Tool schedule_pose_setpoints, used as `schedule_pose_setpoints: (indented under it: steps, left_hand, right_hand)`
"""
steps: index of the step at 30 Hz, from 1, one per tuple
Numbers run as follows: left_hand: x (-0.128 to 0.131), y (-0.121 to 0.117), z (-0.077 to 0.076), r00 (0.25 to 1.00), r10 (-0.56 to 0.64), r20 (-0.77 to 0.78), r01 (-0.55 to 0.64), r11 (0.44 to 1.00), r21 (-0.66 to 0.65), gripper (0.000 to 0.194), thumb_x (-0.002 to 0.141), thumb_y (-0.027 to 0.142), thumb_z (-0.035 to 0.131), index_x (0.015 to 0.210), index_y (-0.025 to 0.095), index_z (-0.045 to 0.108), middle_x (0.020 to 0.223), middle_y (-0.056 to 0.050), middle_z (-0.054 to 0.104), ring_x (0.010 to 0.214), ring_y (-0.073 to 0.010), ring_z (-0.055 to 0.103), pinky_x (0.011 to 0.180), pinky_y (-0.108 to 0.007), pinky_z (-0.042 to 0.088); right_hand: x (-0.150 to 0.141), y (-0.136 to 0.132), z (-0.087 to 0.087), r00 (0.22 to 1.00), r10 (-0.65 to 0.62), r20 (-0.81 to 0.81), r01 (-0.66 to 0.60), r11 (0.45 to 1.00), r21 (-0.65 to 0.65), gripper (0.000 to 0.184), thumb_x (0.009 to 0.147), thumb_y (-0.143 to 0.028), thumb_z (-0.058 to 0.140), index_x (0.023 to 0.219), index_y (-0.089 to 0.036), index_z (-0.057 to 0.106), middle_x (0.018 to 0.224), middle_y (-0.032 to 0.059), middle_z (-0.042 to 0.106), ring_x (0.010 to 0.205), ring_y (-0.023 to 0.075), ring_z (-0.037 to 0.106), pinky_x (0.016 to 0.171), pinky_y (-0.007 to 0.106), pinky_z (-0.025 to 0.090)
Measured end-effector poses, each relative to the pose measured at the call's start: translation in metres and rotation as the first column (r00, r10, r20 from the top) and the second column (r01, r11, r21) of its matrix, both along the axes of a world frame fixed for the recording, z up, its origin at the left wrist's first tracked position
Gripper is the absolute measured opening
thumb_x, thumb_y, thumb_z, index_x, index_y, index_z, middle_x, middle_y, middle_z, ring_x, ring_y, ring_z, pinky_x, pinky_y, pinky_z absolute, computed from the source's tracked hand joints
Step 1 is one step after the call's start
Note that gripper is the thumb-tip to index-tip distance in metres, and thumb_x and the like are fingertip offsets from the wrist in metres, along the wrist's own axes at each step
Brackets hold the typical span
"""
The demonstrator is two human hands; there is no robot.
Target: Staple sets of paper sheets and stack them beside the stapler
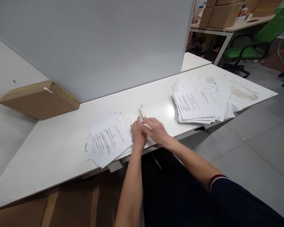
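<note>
Head view: two separate stacks of printed sheets rest on the white counter (61,151), the left paper stack (111,140) just beside the hands, the right paper stack (196,104) well apart. Both look loose and fanned, with neither squared up. Between them, the left hand (139,133) and right hand (156,130) meet, fingers bent, near a small pale block (143,112). A white sliver (147,126) shows at the right fingers; blur hides whether either grip is pinching it. The sorting into two piles appears done; which pile is finished, I cannot tell.
</note>
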State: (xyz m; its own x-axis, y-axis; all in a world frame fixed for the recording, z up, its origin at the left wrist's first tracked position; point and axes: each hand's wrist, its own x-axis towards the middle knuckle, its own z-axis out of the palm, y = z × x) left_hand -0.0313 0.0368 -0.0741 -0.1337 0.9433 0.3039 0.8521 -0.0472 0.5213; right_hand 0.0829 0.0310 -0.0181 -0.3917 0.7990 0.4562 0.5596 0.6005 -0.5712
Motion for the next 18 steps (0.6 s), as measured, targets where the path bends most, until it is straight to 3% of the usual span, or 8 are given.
schedule_pose_setpoints:
  steps: [2,4,6,8,11,18]
  left_hand:
    - [0.000,0.000,0.000,0.998,0.023,-0.056,-0.023,1.000,0.001,0.049,0.088,0.017,0.038,0.137,0.012,0.037,0.120,-0.018,0.054,0.113,-0.0298,0.047,0.095,-0.048,0.038]
    - [0.000,0.000,0.001,0.992,0.035,-0.121,-0.035,0.999,0.004,0.052,0.087,0.015,0.036,0.139,0.009,0.034,0.119,-0.018,0.054,0.112,-0.0308,0.046,0.094,-0.047,0.038]
    - [0.000,0.000,0.000,0.987,0.035,-0.155,-0.034,0.999,0.009,0.052,0.087,0.016,0.035,0.139,0.009,0.033,0.117,-0.018,0.055,0.110,-0.0306,0.046,0.093,-0.046,0.038]
    - [0.000,0.000,-0.001,0.986,0.032,-0.166,-0.031,0.999,0.013,0.052,0.087,0.016,0.034,0.139,0.008,0.033,0.117,-0.018,0.055,0.109,-0.0303,0.046,0.093,-0.045,0.038]
    - [-0.001,0.001,-0.002,0.984,0.029,-0.174,-0.027,1.000,0.016,0.053,0.087,0.016,0.034,0.139,0.008,0.032,0.117,-0.018,0.054,0.110,-0.0301,0.046,0.093,-0.045,0.038]
    - [-0.001,0.001,0.000,0.985,0.034,-0.168,-0.034,0.999,0.006,0.052,0.086,0.017,0.035,0.138,0.009,0.033,0.117,-0.018,0.054,0.108,-0.0294,0.047,0.093,-0.046,0.039]
  right_hand:
    - [0.054,0.008,0.001,0.983,-0.178,-0.045,0.180,0.983,0.040,0.022,0.092,-0.027,0.045,0.100,-0.016,0.062,0.099,0.0094,0.067,0.095,0.0203,0.058,0.085,0.037,0.048]
    - [0.106,0.016,0.001,0.946,-0.325,0.017,0.323,0.944,0.070,0.025,0.091,-0.029,0.047,0.107,-0.015,0.061,0.106,0.0110,0.065,0.103,0.0233,0.056,0.091,0.042,0.046]
    - [0.148,0.020,-0.001,0.911,-0.374,0.174,0.367,0.927,0.070,0.038,0.086,-0.033,0.056,0.118,-0.014,0.056,0.121,0.0142,0.059,0.119,0.0304,0.047,0.097,0.049,0.041]
    - [0.176,0.021,-0.005,0.885,-0.340,0.319,0.357,0.934,0.006,0.052,0.080,-0.037,0.062,0.126,-0.014,0.051,0.128,0.0148,0.056,0.127,0.0361,0.038,0.096,0.053,0.040]
    - [0.192,0.020,-0.012,0.870,-0.294,0.396,0.340,0.939,-0.049,0.055,0.079,-0.040,0.062,0.127,-0.017,0.050,0.127,0.0124,0.057,0.126,0.0372,0.039,0.094,0.053,0.042]
    - [0.188,0.023,-0.024,0.867,-0.326,0.377,0.326,0.943,0.066,0.036,0.084,-0.038,0.053,0.107,-0.013,0.065,0.122,0.0135,0.060,0.120,0.0353,0.045,0.095,0.052,0.041]
